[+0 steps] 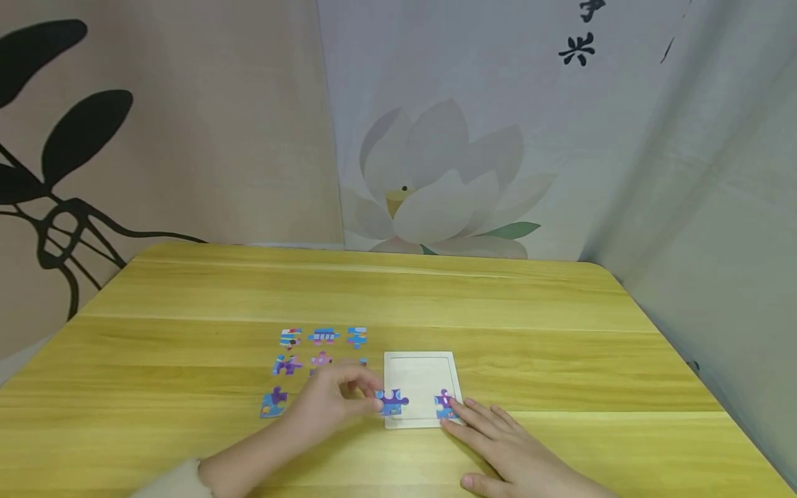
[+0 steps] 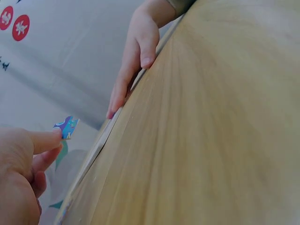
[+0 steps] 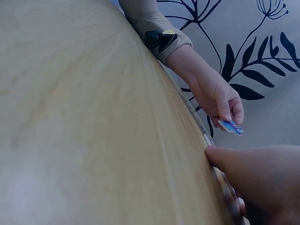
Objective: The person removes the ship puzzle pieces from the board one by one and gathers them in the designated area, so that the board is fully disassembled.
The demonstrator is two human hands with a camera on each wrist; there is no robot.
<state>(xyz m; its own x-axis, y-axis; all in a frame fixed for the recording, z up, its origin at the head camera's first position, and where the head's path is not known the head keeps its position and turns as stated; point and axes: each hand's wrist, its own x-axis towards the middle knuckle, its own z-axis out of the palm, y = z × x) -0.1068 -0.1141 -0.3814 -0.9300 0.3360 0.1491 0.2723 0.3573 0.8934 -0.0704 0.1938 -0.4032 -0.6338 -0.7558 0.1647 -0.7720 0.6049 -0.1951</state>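
Observation:
My left hand (image 1: pixel 330 404) pinches a purple and blue jigsaw piece (image 1: pixel 394 402) between thumb and fingertips, over the left part of a white puzzle tray (image 1: pixel 418 355). In the left wrist view this jigsaw piece (image 2: pixel 67 127) is held up off the table. Another jigsaw piece (image 1: pixel 443 408), blue with a purple tab, lies in the tray's near right corner. With fingers extended, my right hand (image 1: pixel 507 446) rests at that corner, its fingertips touching the piece and the tray's edge. The right wrist view shows only part of the right hand (image 3: pixel 262 173).
Several loose jigsaw pieces lie in rows left of the tray, among them a blue corner piece (image 1: pixel 272 403) and a striped piece (image 1: pixel 324 336). My left hand partly covers some of them. The wooden table (image 1: pixel 560 332) ends at a printed curtain (image 1: pixel 461 138).

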